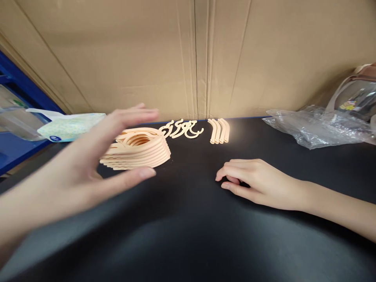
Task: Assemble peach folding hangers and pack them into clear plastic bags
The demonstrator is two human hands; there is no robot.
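My left hand [84,166] is raised above the table with thumb and fingers spread wide, holding nothing. Just beyond it, partly hidden by the fingers and thumb, sits a neat stack of peach-coloured curved plastic frames [158,147] that look like hanger bodies. To the right of the stack lies a small group of peach hook-shaped pieces [185,129]. Several slightly bent peach strips [219,131] are lined up side by side farther right. My right hand [261,180] rests on the black table, its fingers loosely bent and the thumb apart, with nothing visible in it.
A soft pack of tissues [73,124] lies at the left, near a blue metal frame [29,84]. Crumpled clear plastic [311,125] and a transparent bag [357,98] are at the right. Cardboard [132,58] stands along the back of the black table [188,227].
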